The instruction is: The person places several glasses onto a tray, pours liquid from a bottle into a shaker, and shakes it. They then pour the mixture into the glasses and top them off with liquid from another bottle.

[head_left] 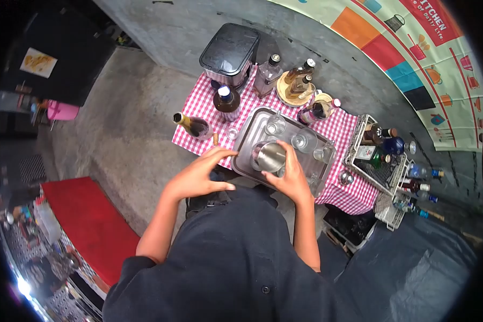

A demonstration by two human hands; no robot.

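A tabletop under a red-and-white checked cloth spreads in front of the seated or standing person; which, I cannot tell. On it lies a metal tray. The left hand is empty, thumb and fingers spread, near the tray's left corner. The right hand grips a shiny metal cup over the tray's near part, thumb and fingers around its right side. The cup lies rightward and slightly forward of the left hand, well apart from it; seen from above, its long axis is hard to judge. Clear glasses stand beyond it.
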